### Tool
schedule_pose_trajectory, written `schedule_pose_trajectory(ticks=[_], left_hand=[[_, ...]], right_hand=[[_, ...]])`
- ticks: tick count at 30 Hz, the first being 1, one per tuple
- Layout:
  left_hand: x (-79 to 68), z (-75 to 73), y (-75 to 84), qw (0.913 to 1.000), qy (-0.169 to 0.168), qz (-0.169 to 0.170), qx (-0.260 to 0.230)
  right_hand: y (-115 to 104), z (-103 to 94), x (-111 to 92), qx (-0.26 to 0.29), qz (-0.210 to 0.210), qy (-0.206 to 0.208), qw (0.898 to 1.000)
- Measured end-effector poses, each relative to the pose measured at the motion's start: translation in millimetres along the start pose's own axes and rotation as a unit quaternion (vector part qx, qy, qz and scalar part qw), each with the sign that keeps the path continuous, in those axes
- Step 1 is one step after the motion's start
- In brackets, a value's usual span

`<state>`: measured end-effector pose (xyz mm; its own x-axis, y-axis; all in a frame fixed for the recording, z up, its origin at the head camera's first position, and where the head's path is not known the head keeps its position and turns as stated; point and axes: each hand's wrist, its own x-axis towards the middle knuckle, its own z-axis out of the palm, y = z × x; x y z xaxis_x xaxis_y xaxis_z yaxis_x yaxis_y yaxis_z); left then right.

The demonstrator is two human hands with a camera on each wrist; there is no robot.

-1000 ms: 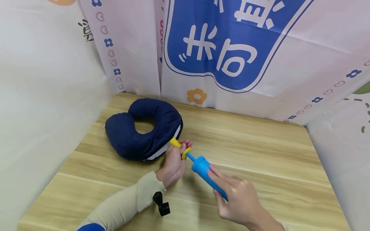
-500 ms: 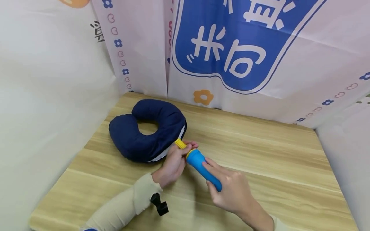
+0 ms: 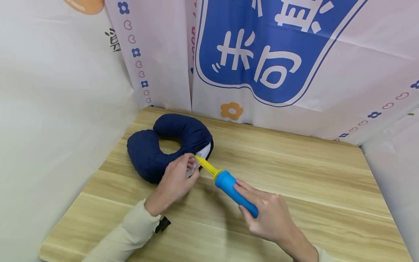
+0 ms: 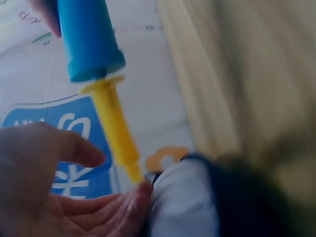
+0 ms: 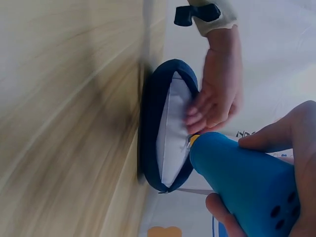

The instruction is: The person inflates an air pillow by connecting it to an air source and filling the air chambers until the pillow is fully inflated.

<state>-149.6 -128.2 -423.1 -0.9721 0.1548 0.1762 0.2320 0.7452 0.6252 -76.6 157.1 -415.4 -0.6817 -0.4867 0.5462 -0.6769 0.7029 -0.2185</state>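
Observation:
A navy U-shaped neck pillow point(image 3: 144, 153) lies on the table, its cover parted along the outer edge so a white inner lining point(image 5: 170, 133) shows. My right hand point(image 3: 270, 214) grips the blue barrel of a hand pump point(image 3: 234, 189). The pump's yellow nozzle point(image 4: 116, 126) points at the white lining, its tip beside a small dark fitting that is too blurred to make out. Next to that tip is my left hand point(image 3: 176, 178), fingertips touching the lining's edge. In the left wrist view its thumb stands apart from the fingers, and the nozzle passes between without being gripped.
Wood-grain table point(image 3: 294, 174) extends to the right of the pillow. White printed cloth point(image 3: 157, 54) hangs behind it and along both sides. A black wrist mount point(image 3: 162, 225) sits at my left cuff.
My left hand has let go of the yellow nozzle and moved left onto the pillow's opening. The pump's barrel has drawn back from the nozzle, whose tip now meets the white lining.

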Motion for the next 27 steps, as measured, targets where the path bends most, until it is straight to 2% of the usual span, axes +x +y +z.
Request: schedule_pose_trajectory(ticks=[2,5,9,12,14,19,23,27], left_hand=[[1.0,-5.9,-0.5,0.9969,0.022,0.043,0.062],[4.1,-10.8,-5.4,0.9860,0.036,0.096,0.131],[15.6,-12.2,-15.6,0.9690,0.042,0.162,0.182],[27.9,-13.3,-24.4,0.9574,0.036,0.205,0.200],[35.4,-14.3,-29.3,0.9531,0.024,0.223,0.203],[49.8,-18.2,-35.2,0.9529,-0.013,0.242,0.183],[56.4,-19.1,-37.5,0.9580,-0.021,0.238,0.158],[57.0,-17.7,-38.1,0.9626,-0.020,0.230,0.141]], right_hand=[[0,0.9,-1,-0.001,-0.002,0.002,1.000],[0,2.5,-1,-0.003,-0.004,0.002,1.000],[-1,2.8,-1,-0.001,-0.006,0.003,1.000],[-1,3.4,-1,-0.001,-0.010,0.005,1.000],[2,4.9,-1,-0.001,-0.011,-0.002,1.000],[13,11.5,-1,0.013,0.019,-0.049,0.999],[23,18.2,0,0.026,0.062,-0.099,0.993],[32,27.2,1,0.035,0.097,-0.137,0.985]])
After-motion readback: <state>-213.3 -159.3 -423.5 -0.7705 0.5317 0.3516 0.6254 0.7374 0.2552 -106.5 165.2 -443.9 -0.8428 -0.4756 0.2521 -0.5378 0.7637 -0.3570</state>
